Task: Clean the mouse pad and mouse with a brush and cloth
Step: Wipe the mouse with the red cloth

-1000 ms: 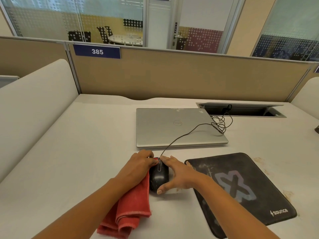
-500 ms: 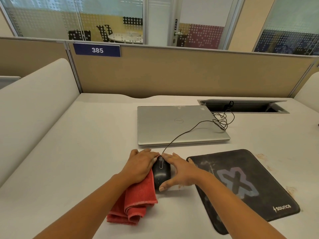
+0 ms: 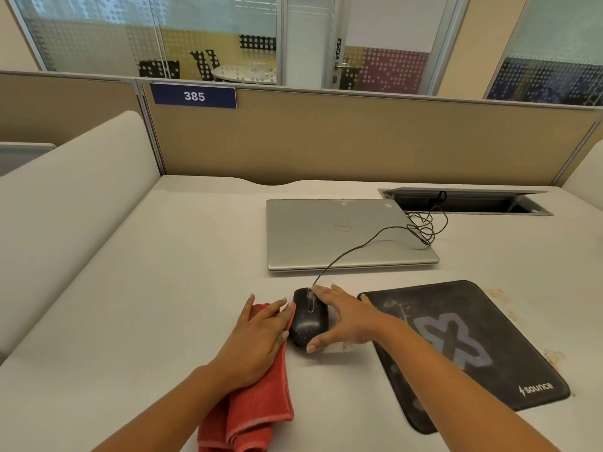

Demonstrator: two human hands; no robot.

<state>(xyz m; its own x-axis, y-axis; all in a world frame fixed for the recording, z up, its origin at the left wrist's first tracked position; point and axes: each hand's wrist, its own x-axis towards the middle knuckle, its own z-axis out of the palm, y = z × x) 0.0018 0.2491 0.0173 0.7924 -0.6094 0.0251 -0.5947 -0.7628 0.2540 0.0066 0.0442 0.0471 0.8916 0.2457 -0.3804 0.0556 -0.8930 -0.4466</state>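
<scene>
Starting at the left: wide off-white laminate tabletop (image 3: 130, 305), backed by a tan fabric partition (image 3: 326, 138) with a blue number plate (image 3: 194, 96) reading 385. Then the left grip (image 3: 261, 337), laid flat with straight fingers, pressing down on a folded red terry cloth (image 3: 257, 409) and curled round nothing. Far corner of the cloth apparently touching the left flank of a black corded computer mouse (image 3: 308, 321), set on the bare tabletop just left of the pad, not on it. Beyond, a closed silver laptop (image 3: 342, 233), crossed by the thin black mouse cable (image 3: 359, 246) running to an open cable hatch (image 3: 466, 203). Next the right grip (image 3: 349, 318), spread wide: thumb hooked round the near end of the mouse, forefinger at the wheel end, mouse clasped between the two. Furthest right, a black rectangular fabric mouse pad (image 3: 456, 347) with a pale X-shaped logo, streaked with whitish smears. Brownish stains on the tabletop past its right edge.

Step in hand, by the look of it: wiping the mouse with the cloth, left flank first. Pad apparently not yet cleaned. No brush in view. Next move probably calls for bringing the cloth up over the top and the wheel groove, keeping the clasp firm so that the mouse neither skids nor drags the cable.
</scene>
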